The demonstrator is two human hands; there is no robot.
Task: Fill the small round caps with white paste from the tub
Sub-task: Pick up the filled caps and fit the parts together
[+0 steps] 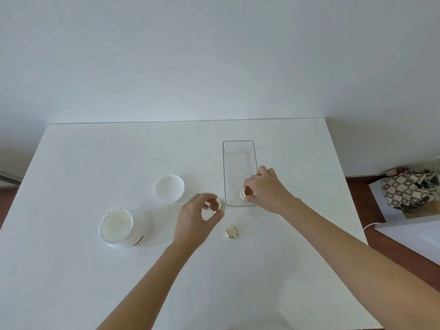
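An open round white tub of white paste is sitting on the left of the plain white table, which is standing against a pale wall. The left hand is pinching a small gold-rimmed round cap; another gold-rimmed cap is lying just beside it. The right hand is pinching a third cap inside a clear rectangular plastic tray. A brown floor is showing at the right.

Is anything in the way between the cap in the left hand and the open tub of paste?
Nothing visible. The left hand pinches a cap, and only bare table lies between it and the tub; the tub's lid sits farther back.
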